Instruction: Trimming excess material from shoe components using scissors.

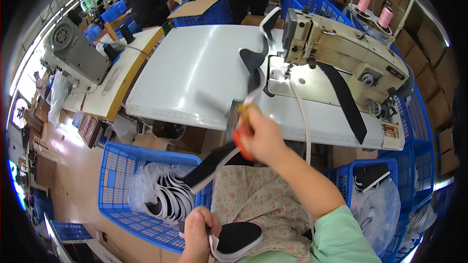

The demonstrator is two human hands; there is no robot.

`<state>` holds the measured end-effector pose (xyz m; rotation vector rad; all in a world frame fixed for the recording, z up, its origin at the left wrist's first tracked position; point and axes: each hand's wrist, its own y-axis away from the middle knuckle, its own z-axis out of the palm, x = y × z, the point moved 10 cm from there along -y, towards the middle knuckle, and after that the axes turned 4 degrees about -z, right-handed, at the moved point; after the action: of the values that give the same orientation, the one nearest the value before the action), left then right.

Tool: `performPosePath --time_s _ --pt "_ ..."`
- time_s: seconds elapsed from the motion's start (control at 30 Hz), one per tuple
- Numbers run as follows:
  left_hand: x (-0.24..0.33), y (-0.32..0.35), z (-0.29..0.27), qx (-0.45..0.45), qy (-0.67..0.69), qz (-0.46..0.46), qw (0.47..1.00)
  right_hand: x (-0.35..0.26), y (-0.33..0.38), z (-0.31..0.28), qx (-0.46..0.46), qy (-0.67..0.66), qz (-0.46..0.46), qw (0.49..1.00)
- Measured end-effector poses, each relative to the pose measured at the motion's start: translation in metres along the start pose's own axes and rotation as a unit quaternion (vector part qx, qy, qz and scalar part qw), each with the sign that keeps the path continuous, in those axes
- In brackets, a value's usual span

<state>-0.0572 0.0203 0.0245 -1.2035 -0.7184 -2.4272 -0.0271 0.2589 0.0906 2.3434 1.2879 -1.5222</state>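
My right hand (264,139) is closed around a red-and-yellow-handled tool (243,141), apparently scissors, blurred by motion. It is raised over the front edge of the white sewing table (195,78). A chain of black fabric pieces with white edging (253,61) runs from beside the sewing machine (336,53) down to that hand. Another black piece (214,165) slants from below the hand toward the basket. Low in front of me, my left hand (197,234) is closed on a rounded black fabric piece with white edging (239,237), over my floral apron (258,185).
A blue basket (112,180) at left holds a stack of black-and-white pieces (170,195) and clear plastic. Another blue basket (346,175) stands at right. A black strip (343,100) and a white tape (304,117) hang by the machine. Two people are at the back.
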Motion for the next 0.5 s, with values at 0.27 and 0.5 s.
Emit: performPosePath --time_s 0.27,0.5 --pt "-0.023 -0.080 0.000 0.089 0.045 0.012 0.995 -0.046 0.134 0.047 -0.153 0.027 -0.140 0.978" --pt "-0.049 -0.077 0.001 0.123 -0.077 -0.074 0.987 -0.053 0.168 0.053 -0.203 0.028 -0.183 0.962"
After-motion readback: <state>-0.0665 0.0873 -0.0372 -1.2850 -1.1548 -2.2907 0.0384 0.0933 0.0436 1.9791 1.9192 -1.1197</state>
